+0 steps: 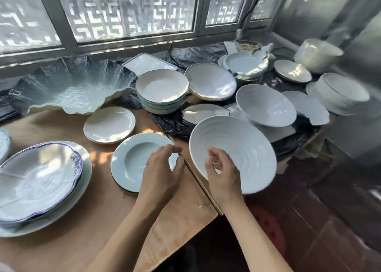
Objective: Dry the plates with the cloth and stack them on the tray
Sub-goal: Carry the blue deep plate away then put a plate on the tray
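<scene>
Head view, looking down over a wooden tabletop (86, 220) crowded with crockery under a grey-framed window (132, 38).

Left hand (159, 176): I see it above the right rim of a pale blue-green wide-rimmed soup plate (132, 162) that lies flat on the wood. Thumb and fingers are loosely curled toward each other with nothing between them. I cannot tell whether a fingertip touches the plate's rim.

Right hand (223, 180): it sits at the near edge of a large white ribbed conical bowl (235, 152), which is tilted with its opening toward me and overhangs the table's right edge. Fingers are curled in front of the bowl's inner face; the palm and thumb seem to be at its lower rim, though I cannot see a firm grip.

Other ware I note:
- a scalloped white plate with blue trim (39, 181), stacked on a larger pale plate at the left;
- a small cream round plate (109, 124) behind the soup plate;
- a big wavy-edged glass-like dish (74, 90) near the window;
- a stack of gold-rimmed white bowls (161, 88) mid-table;
- a second white ribbed bowl (266, 107) on black plastic sheeting (173, 123) to the right;
- further plate stacks (340, 94) at far right.
</scene>
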Demonstrator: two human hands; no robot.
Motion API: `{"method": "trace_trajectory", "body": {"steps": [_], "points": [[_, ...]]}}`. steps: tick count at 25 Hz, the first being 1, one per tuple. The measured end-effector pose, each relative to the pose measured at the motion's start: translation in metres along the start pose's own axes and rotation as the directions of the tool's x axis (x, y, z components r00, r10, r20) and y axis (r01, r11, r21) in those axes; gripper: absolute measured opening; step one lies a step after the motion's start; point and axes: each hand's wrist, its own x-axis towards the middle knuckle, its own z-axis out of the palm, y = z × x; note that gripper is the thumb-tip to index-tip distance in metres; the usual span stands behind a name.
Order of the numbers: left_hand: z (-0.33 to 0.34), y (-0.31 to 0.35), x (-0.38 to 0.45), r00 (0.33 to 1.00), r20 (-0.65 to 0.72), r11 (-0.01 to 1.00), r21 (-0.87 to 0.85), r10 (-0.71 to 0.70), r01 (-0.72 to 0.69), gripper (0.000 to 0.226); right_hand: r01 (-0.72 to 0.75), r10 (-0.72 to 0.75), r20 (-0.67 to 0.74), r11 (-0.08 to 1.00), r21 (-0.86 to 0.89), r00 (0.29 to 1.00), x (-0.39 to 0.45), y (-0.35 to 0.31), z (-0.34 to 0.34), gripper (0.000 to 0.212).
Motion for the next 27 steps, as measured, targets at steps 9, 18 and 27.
{"method": "trace_trajectory", "body": {"steps": [9,18,27], "points": [[0.082,0.093,-0.049,0.919,0.263,0.953,-0.157,0.293,-0.259,0.021,-0.140,0.163,-0.338,0.986,0.091,0.927,-0.078,0.032,-0.135,0.030],[0.208,0.208,-0.174,0.650,0.533,0.836,-0.271,0.543,-0.476,0.022,-0.218,0.249,-0.696,0.967,0.135,0.674,-0.206,0.106,-0.300,0.028],[0.354,0.315,-0.395,0.320,0.706,0.750,-0.451,0.631,-0.484,0.018,-0.320,0.329,-0.872,0.923,0.216,0.362,-0.397,0.185,-0.475,0.025]]}}
